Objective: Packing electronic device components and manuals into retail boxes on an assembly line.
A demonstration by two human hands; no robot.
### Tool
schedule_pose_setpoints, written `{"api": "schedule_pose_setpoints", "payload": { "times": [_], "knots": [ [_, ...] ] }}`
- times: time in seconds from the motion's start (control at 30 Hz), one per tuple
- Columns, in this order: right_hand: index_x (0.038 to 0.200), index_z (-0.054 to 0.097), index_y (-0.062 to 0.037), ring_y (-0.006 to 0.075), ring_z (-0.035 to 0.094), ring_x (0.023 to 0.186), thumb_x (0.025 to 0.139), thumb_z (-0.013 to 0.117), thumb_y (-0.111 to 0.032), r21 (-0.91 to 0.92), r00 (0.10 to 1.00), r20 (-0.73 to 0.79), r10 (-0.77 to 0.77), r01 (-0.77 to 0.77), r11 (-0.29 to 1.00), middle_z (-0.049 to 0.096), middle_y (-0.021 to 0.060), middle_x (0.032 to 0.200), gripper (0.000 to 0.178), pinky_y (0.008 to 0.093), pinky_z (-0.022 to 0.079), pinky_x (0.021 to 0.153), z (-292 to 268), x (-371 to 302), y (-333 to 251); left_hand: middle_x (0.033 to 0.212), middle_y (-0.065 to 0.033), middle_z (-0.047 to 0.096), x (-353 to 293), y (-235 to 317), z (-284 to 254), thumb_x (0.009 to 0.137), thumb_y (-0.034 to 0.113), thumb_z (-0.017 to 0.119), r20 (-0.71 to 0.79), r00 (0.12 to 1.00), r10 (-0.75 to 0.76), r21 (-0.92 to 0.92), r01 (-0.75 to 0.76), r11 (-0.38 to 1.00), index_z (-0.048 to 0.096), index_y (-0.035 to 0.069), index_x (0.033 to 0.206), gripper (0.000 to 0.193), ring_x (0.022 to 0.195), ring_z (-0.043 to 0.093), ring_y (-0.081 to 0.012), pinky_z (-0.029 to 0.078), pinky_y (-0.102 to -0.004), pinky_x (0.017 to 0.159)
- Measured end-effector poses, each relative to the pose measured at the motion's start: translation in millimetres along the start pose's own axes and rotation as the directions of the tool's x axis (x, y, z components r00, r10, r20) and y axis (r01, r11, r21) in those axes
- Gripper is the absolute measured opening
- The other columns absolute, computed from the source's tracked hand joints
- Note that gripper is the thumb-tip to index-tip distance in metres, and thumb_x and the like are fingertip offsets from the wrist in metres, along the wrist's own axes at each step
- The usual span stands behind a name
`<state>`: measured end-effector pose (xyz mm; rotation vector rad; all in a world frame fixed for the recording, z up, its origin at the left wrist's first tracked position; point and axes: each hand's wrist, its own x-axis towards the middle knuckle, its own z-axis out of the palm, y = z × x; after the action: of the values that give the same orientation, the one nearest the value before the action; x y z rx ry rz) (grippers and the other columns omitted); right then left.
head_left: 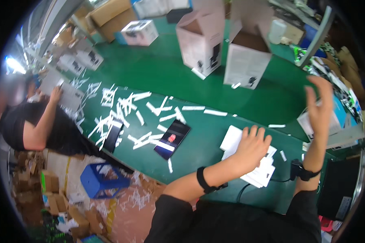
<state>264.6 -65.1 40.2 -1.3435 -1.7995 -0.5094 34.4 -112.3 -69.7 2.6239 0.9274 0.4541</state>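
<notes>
My left hand (252, 146) lies palm down on a fanned pile of white cards or leaflets (257, 177), its fingers stretched out over them. Part of the pile is hidden beneath the hand. Over at the right, my right hand (321, 97) is raised, somewhat blurred, with fingers and thumb apart and nothing visible between them. Below that hand stands a white and blue carton (332, 125) heaped with shiny packets. Each of my forearms wears a black strap, and a dark cable runs between them by the pile.
Two tall open cartons (247, 65) stand on the green table (150, 77). White paper strips (125, 103) litter its left half, around a dark tablet (172, 139) and a black phone (113, 135). A co-worker (44, 125) handles a box at left, near a blue stool (103, 180).
</notes>
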Motion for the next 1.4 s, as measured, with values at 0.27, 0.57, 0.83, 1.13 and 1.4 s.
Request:
{"api": "schedule_pose_setpoints", "payload": {
  "times": [0.27, 0.57, 0.83, 1.13, 1.4],
  "knots": [
    [0.125, 0.061, -0.0033, 0.0428, 0.054, 0.12, 0.082, 0.074, -0.01, 0.008, 0.973, 0.207, -0.098, 0.098, 0.995, 0.059, 0.0175, 0.129, 0.046, 0.0485, 0.046, 0.105, 99, 50, 10, 0.123, -0.0188, 0.057, -10, 13, 22, 0.063, 0.021, 0.089, -0.195, 0.981, 0.006, -0.011, -0.009, 1.0, 0.058, 0.002, 0.116, 0.064, 0.13, 0.047, -0.0397, 0.03, -0.0575, 0.113],
    [0.1, 0.065, -0.0086, 0.0321, 0.054, 0.114, 0.075, 0.072, -0.016, -0.334, 0.978, 0.144, -0.148, 0.189, 0.923, 0.063, 0.0089, 0.106, 0.027, 0.051, 0.04, 0.102, 132, 48, 11, 0.104, -0.0094, 0.065, -20, 9, 21, 0.073, 0.025, 0.085, -0.276, 0.959, 0.058, 0.075, -0.038, 0.996, 0.064, 0.007, 0.108, 0.045, 0.108, 0.058, -0.0297, 0.039, -0.0482, 0.096],
    [0.084, 0.066, -0.0117, 0.0295, 0.053, 0.102, 0.072, 0.075, -0.016, -0.303, 0.998, 0.026, -0.057, 0.062, 0.951, 0.058, 0.0048, 0.091, 0.016, 0.0534, 0.032, 0.1, 57, -8, 1, 0.089, -0.0117, 0.061, -18, -14, -56, 0.079, 0.008, 0.082, -0.415, 0.907, -0.071, -0.313, -0.069, 0.947, 0.074, 0.002, 0.112, 0.034, 0.088, 0.06, -0.0271, 0.051, -0.0376, 0.08],
    [0.083, 0.067, -0.0091, 0.0261, 0.054, 0.092, 0.068, 0.076, -0.01, -0.085, 0.995, -0.081, -0.062, 0.055, 0.995, 0.056, 0.0045, 0.084, 0.018, 0.0482, 0.039, 0.094, 11, -54, -15, 0.104, -0.0053, 0.05, 110, 16, -88, 0.092, -0.002, 0.07, -0.635, 0.725, -0.265, -0.75, -0.498, 0.436, 0.044, 0.004, 0.112, 0.034, 0.098, 0.054, -0.0132, 0.044, -0.0263, 0.09],
    [0.126, 0.058, -0.0035, 0.0405, 0.053, 0.113, 0.077, 0.083, -0.023, 0.226, 0.88, -0.313, 0.357, -0.296, 0.928, 0.046, 0.0223, 0.132, 0.058, 0.0473, 0.053, 0.093, 21, -22, 9, 0.109, -0.0126, 0.051, 199, -2, -88, 0.089, -0.005, 0.069, -0.924, 0.228, -0.306, -0.378, -0.446, 0.811, 0.044, -0.001, 0.121, 0.04, 0.099, 0.053, -0.0208, 0.048, -0.0324, 0.087]
  ]
}}
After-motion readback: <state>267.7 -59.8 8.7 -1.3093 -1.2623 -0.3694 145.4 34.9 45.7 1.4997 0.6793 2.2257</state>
